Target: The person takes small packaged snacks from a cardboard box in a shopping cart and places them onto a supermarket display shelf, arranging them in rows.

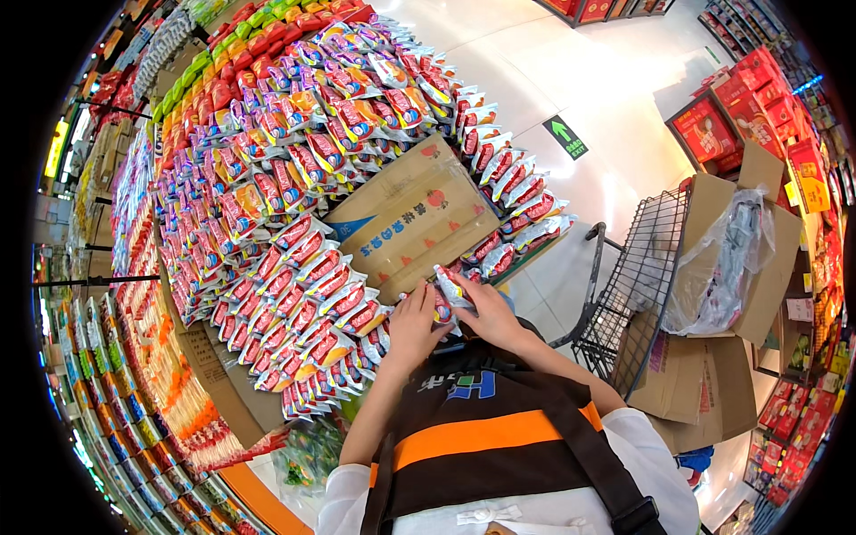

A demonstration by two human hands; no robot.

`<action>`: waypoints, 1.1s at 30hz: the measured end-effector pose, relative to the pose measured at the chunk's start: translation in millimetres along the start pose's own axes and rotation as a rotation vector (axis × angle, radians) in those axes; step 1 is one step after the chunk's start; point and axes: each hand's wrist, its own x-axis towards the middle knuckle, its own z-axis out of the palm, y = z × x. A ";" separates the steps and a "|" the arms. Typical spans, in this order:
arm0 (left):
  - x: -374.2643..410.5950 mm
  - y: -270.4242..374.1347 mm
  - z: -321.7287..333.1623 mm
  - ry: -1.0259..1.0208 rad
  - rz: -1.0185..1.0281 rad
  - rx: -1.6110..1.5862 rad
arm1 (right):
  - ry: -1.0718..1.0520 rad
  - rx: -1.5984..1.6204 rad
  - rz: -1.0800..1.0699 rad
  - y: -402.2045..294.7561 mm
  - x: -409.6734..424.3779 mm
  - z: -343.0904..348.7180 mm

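In the head view, my right hand [491,313] grips a small red and white plastic snack packet [453,286] at the near edge of a large stacked display. Close beside it, my left hand [416,326] rests with bent fingers against packets at that edge; whether it grips one is unclear. Rows of similar snack packets [314,267] stand upright and overlapping to the left. A flat printed cardboard box [414,217] lies among the packets just beyond my hands, and another row of packets [511,177] runs along its right side.
A black wire shopping cart [625,281] stands at the right, with an open cardboard carton [769,267] holding a clear plastic bag. Red boxed goods [709,130] are behind it. A floor exit sign [566,137] lies beyond the display. Packed shelves [114,374] curve along the left.
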 end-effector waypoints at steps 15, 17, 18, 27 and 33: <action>28.8 -9.2 -12.6 -0.206 0.047 -0.270 | -0.095 -0.073 0.008 12.7 -7.6 18.7; 36.4 -5.3 -11.5 -0.287 0.072 -0.265 | -0.067 0.001 0.000 20.4 -10.8 26.9; 37.5 1.8 -17.9 -0.266 0.046 -0.278 | -0.096 0.045 0.027 23.6 -10.9 24.6; 39.3 -9.6 -6.0 -0.177 0.166 -0.349 | 0.733 -0.359 0.282 53.3 -80.3 -62.2; 43.1 -16.9 4.3 -0.196 0.230 -0.319 | 1.204 -0.833 1.044 144.8 -217.5 -141.2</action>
